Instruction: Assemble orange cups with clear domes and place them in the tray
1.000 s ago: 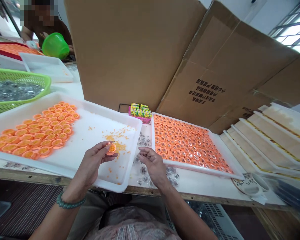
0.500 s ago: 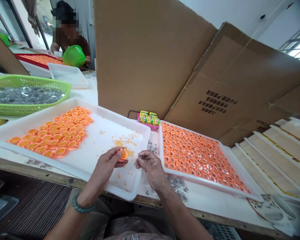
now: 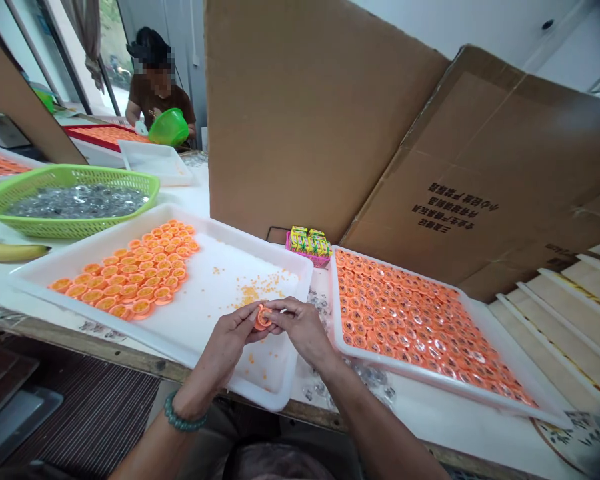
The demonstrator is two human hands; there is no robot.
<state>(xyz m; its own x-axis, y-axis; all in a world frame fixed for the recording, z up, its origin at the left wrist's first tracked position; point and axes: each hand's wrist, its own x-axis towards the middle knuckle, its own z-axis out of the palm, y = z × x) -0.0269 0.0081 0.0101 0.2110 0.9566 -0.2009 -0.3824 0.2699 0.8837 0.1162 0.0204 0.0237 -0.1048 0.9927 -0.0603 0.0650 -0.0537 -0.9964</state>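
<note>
My left hand [image 3: 235, 333] is closed around the edge of a small round orange cup [image 3: 263, 318], over the right part of a white tray [image 3: 215, 333]. Thumb and fingers of my right hand [image 3: 300, 327] pinch at the cup's top, where they appear to press a small clear plastic cover; it is mostly hidden by the fingertips. Below and behind the hands, loose yellow beads [image 3: 250, 292] lie scattered in the tray. Several orange cups filled with yellow [image 3: 143, 308] stand in rows on its left side.
At right, another white tray [image 3: 405, 365] holds orange cups under shiny clear covers. Clear pieces [image 3: 375, 380] lie between and before the trays. A green basket [image 3: 80, 230], banana [image 3: 13, 251], pink basket [image 3: 314, 259] and cardboard wall [image 3: 300, 133] stand around. A co-worker [image 3: 160, 100] holds a green bowl [image 3: 170, 127].
My right hand came from the loose clear pieces, fingers closing, to the orange cup in my left hand, and now touches it. The view has swung to the left.
</note>
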